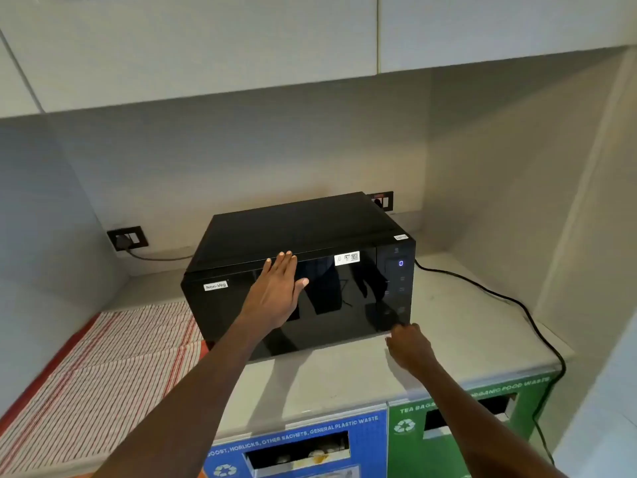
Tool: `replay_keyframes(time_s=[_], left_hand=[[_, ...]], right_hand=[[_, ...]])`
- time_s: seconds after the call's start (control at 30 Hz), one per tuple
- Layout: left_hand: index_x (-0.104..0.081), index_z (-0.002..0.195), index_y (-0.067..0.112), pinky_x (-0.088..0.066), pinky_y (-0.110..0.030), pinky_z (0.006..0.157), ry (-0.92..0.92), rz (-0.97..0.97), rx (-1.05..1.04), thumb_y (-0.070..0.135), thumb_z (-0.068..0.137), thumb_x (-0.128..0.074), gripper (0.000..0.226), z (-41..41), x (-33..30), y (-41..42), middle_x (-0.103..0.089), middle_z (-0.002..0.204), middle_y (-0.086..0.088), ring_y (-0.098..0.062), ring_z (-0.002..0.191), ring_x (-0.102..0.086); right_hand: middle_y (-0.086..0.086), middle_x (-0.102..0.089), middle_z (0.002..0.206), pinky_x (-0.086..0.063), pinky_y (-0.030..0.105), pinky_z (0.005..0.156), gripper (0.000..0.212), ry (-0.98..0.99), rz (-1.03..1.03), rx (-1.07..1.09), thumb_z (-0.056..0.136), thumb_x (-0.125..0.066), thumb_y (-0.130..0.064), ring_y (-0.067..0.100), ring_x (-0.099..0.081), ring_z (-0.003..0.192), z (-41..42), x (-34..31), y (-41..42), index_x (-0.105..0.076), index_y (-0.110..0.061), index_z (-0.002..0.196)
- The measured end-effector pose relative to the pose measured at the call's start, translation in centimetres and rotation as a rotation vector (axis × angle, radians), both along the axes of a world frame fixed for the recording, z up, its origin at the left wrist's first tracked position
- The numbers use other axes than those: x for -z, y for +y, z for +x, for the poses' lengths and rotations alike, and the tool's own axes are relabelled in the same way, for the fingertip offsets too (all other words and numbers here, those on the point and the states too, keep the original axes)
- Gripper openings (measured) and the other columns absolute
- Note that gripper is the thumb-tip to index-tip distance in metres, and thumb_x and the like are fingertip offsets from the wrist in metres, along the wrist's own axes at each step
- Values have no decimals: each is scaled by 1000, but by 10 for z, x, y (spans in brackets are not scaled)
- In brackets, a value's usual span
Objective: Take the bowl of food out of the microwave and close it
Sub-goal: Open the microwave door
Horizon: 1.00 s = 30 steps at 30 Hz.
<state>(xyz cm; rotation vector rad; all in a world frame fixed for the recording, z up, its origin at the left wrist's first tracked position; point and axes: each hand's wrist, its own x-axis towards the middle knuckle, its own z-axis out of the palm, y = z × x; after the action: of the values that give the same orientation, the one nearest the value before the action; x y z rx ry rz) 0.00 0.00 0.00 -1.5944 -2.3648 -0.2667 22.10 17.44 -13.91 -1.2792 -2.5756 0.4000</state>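
A black microwave point(303, 232) stands on a pale counter, its glossy door point(331, 305) shut. My left hand point(275, 291) lies flat and open against the upper middle of the door, fingers spread. My right hand point(408, 346) reaches to the door's lower right corner, below the control panel point(396, 281), its fingertips touching the corner. No bowl is visible; the dark door hides the inside.
A red-and-white striped cloth point(96, 367) covers the counter on the left. A black power cable point(517, 305) runs along the counter on the right. Blue point(296, 450) and green point(458, 429) waste bins sit below the counter edge. White cabinets point(206, 46) hang overhead.
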Motion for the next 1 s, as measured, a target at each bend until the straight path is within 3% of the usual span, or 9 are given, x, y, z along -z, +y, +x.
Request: replay_keyframes(time_s=[0.27,0.47,0.63,0.77,0.87,1.0], left_hand=[[-25,152,11,-11,-34,120,-69,90,-85,44,103,-31,59,8,4,28,-27,161,-8,-22,150,-21],[-34,149,19,-28,-37,117,-74,146,-182,43,102,-36,53,10,3,35,-37,157,-1,-20,146,-32],[-40,146,20,-30,-35,116,-50,181,-206,41,102,-38,49,9,3,38,-43,153,0,-18,142,-38],[-46,143,20,-37,-39,116,-59,228,-223,37,102,-42,45,9,6,41,-49,149,0,-18,139,-44],[-48,142,20,-37,-38,116,-59,247,-242,32,101,-48,43,8,9,43,-50,148,1,-18,138,-45],[-52,140,20,-37,-36,116,-60,282,-263,28,100,-51,41,10,9,46,-53,145,1,-17,136,-48]], right_hand=[[15,-60,128,-45,34,99,38,-10,-100,-80,101,-41,-30,28,-52,121,-15,38,14,-55,-4,125],[13,-64,116,-47,27,88,31,101,-137,-123,101,-43,-25,23,-60,107,-37,51,27,-61,-5,116],[8,-69,95,-45,21,69,24,159,-152,-109,100,-47,-23,17,-65,86,-46,59,36,-66,-9,101],[3,-69,101,-44,13,75,22,183,-138,-148,99,-51,-24,12,-65,91,-47,69,39,-66,-15,112],[7,-69,99,-42,10,70,19,191,-213,-159,98,-51,-18,18,-66,91,-51,71,44,-67,-12,106],[10,-62,84,-45,20,65,17,287,-344,-133,97,-52,-15,21,-60,78,-52,68,49,-61,-8,85]])
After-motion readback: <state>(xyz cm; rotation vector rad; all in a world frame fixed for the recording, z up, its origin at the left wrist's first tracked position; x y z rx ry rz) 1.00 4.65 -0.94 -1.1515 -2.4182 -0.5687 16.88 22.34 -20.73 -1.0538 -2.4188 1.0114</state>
